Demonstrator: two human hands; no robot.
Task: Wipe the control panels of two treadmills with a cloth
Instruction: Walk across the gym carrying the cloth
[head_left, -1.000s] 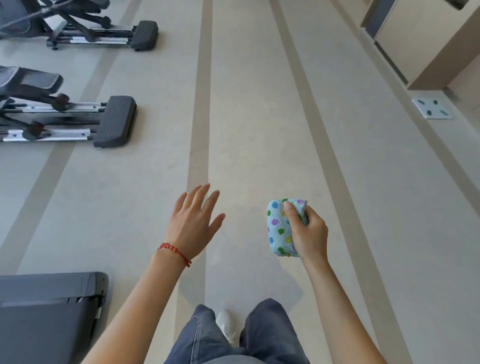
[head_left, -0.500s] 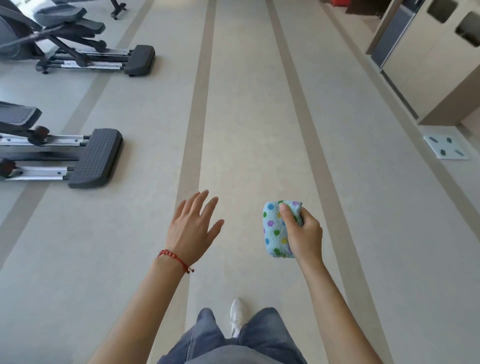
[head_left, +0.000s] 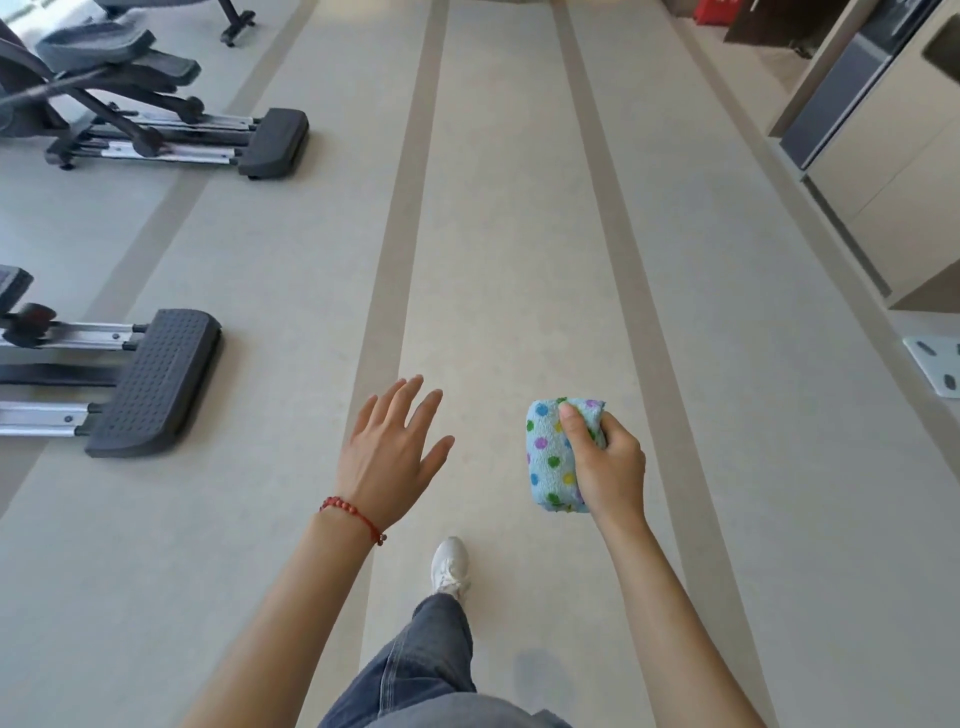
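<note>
My right hand (head_left: 605, 462) grips a folded light-blue cloth (head_left: 548, 467) with coloured dots, held out in front of me over the floor. My left hand (head_left: 387, 457) is held out beside it, fingers spread and holding nothing, with a red bead bracelet on the wrist. No treadmill control panel shows in the head view.
Two elliptical machines stand at the left, the near one's rear base (head_left: 153, 382) close to my path and the far one (head_left: 156, 130) beyond it. A pale floor with darker stripes (head_left: 519, 208) runs ahead. Cabinets (head_left: 883, 156) and a white scale (head_left: 937, 371) line the right side.
I have walked forward along the floor: the treadmill deck at the lower left has left the view and the elliptical machines have come nearer. Both hands keep their pose, cloth still gripped.
</note>
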